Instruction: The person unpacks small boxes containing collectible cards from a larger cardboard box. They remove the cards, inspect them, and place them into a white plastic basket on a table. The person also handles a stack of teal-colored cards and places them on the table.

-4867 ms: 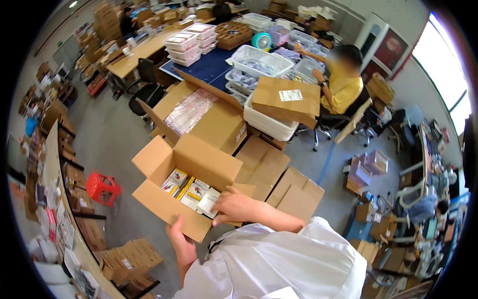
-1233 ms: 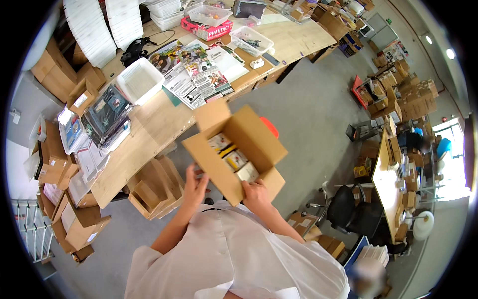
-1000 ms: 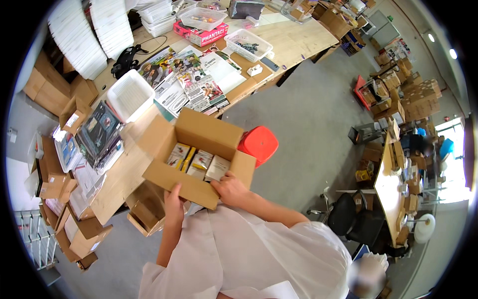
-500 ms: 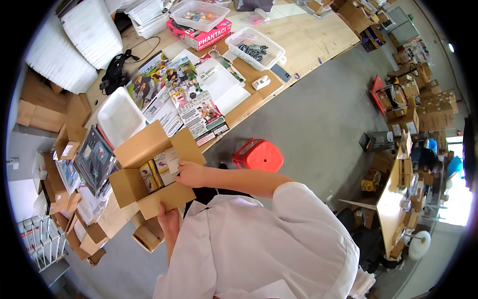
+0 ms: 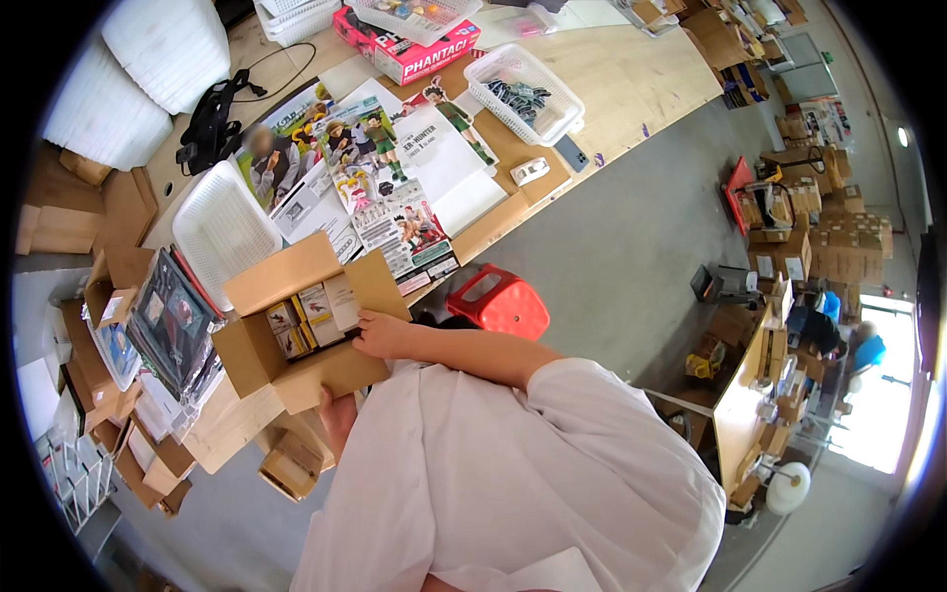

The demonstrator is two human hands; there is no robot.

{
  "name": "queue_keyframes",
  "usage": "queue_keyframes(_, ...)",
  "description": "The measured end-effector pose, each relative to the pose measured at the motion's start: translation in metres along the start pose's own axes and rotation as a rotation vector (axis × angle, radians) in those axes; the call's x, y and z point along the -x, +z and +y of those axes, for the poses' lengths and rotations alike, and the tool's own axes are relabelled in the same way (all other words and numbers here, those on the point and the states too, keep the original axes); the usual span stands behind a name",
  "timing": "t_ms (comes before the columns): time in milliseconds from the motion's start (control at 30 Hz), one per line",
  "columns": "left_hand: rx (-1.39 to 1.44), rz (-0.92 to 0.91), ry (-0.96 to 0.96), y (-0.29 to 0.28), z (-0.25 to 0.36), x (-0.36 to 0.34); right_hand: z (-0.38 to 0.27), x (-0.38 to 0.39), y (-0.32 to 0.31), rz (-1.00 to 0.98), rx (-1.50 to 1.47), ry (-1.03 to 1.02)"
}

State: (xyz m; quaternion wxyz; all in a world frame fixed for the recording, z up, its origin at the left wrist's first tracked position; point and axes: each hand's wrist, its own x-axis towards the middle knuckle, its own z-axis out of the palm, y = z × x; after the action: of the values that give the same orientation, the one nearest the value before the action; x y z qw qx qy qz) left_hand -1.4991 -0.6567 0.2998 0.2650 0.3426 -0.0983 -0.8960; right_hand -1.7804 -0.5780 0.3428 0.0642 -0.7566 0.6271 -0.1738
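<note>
A brown cardboard box [image 5: 242,353] sits with its flaps spread at the near left edge of the table. Inside it stand several small printed boxes [image 5: 318,314] with yellow edges, packed side by side, and a plainer pale box [image 5: 342,301] at their right. My right hand [image 5: 383,335] is curled over the box's right near corner, its fingertips close beside the pale box; part of its grip is hidden. From below, my left hand [image 5: 338,414] grips the near flap, with most of its fingers out of sight under the cardboard.
Printed sheets [image 5: 365,168] and a white basket [image 5: 225,222] lie behind the box. Farther right on the table [image 5: 631,84] are a basket of dark small parts [image 5: 523,99] and a phone [image 5: 572,153]. A red stool [image 5: 503,304] stands beside the table edge.
The view has shifted slightly, so the table and stool sit differently in the picture. Both hands stay at the box; my right hand's fingers have moved slightly along its corner.
</note>
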Motion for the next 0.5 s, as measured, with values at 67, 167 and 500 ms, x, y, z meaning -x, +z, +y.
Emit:
queue_keyframes(67, -0.013, 0.018, 0.013, -0.002, 0.000, -0.003, 0.003, -0.003, -0.002, -0.103, -0.052, -0.016)
queue_keyframes(167, -0.050, 0.035, 0.031, -0.009, 0.011, -0.010, 0.010, -0.007, -0.015, -0.166, -0.076, -0.080)
queue_keyframes(500, -0.128, 0.288, 0.127, -0.028, 0.009, -0.023, 0.065, -0.021, -0.094, -0.160, -0.563, 0.073)
